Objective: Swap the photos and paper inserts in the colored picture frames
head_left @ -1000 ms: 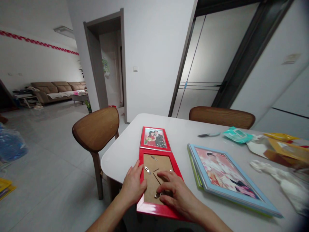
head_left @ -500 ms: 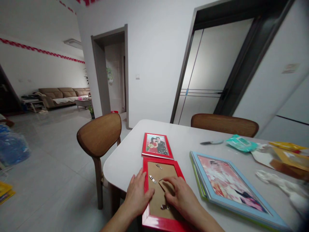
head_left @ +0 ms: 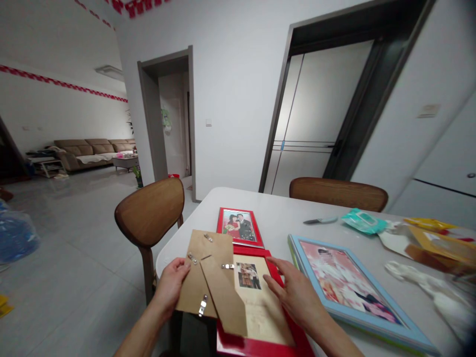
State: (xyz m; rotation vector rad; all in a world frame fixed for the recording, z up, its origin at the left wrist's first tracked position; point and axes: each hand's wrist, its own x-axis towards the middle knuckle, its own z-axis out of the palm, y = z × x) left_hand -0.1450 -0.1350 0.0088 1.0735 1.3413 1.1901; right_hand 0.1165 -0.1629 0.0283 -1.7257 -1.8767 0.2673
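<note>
My left hand [head_left: 173,283] grips the left edge of a brown backing board [head_left: 191,285], which has metal clips and a stand flap. The board is tilted over the left part of a red picture frame [head_left: 238,344] lying face down on the table. Inside that frame shows a cream sheet [head_left: 262,312] with a small photo [head_left: 249,275] on it. My right hand [head_left: 292,287], fingers apart and holding nothing, hovers over the frame's right side. Behind lies another red picture frame [head_left: 260,228] with a photo of a couple, its near left corner partly covered by the board.
On the right, a blue picture frame [head_left: 295,243] lies stacked on a green-edged one. Farther back are a knife [head_left: 320,220], a teal wipes pack [head_left: 364,221], yellow packaging [head_left: 439,248] and a white cloth [head_left: 424,285]. Wooden chairs [head_left: 152,213] stand at the table [head_left: 275,201].
The backing board has come out of the red frame and moved left in my left hand, uncovering the cream sheet. My right hand has let go of the stand flap and opened.
</note>
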